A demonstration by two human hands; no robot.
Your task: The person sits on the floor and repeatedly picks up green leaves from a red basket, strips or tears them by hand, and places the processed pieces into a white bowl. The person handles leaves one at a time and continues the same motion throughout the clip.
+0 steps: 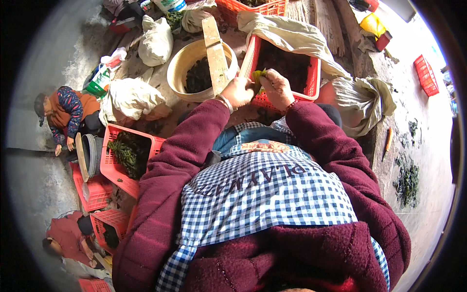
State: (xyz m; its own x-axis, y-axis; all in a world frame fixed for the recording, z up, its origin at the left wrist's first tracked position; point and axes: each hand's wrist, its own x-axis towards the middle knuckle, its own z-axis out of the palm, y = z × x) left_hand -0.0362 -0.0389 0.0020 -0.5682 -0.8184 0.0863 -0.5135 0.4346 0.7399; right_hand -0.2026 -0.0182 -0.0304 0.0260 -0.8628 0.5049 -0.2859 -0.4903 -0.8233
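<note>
My left hand (238,91) and my right hand (275,88) meet at the near left corner of a red plastic basket (314,80) with dark seaweed (284,63) inside. Both have fingers closed on a small yellow-green piece of seaweed (258,77) between them. Just left is a cream tub (176,73) of dark seaweed, with a wooden board (215,53) lying across it.
Co-workers (73,107) (68,233) crouch at left among red crates (109,160) of seaweed. Sacks (154,41) (357,107) surround the basket. At right are an orange-handled tool (388,143), seaweed scraps (406,180) and a red basket (426,75).
</note>
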